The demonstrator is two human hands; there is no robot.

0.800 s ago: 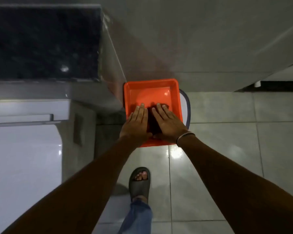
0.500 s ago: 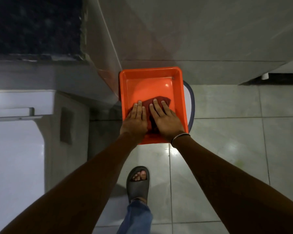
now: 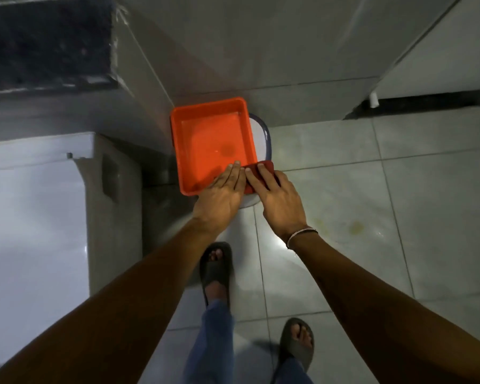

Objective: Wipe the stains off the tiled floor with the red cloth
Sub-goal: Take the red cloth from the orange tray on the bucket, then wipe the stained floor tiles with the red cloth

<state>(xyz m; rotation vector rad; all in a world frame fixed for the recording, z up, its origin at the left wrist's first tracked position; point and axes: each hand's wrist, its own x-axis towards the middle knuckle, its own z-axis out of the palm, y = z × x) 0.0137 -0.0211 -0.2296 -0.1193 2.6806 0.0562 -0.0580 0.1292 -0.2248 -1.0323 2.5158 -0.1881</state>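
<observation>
The red cloth (image 3: pixel 263 173) shows as a dark red fold at the near right corner of the orange basin (image 3: pixel 203 106). My right hand (image 3: pixel 277 200) lies over it with fingers flat, holding it from above. My left hand (image 3: pixel 222 195) rests beside it, fingers together at the cloth's left edge over the basin's near rim. The basin holds shallow water and sits on a white bucket (image 3: pixel 262 131). Yellowish stains (image 3: pixel 355 227) mark the grey tiled floor (image 3: pixel 427 195) to the right of my right wrist.
A white appliance (image 3: pixel 31 231) and a grey cabinet side (image 3: pixel 114 217) stand at the left, with a dark countertop (image 3: pixel 45 40) above. A wall and door frame run behind the basin. My feet in dark sandals (image 3: pixel 215 270) stand on the tiles below.
Both hands have carried the cloth from the basin's middle to its near right corner. The view has pulled back and a second foot has come into sight.
</observation>
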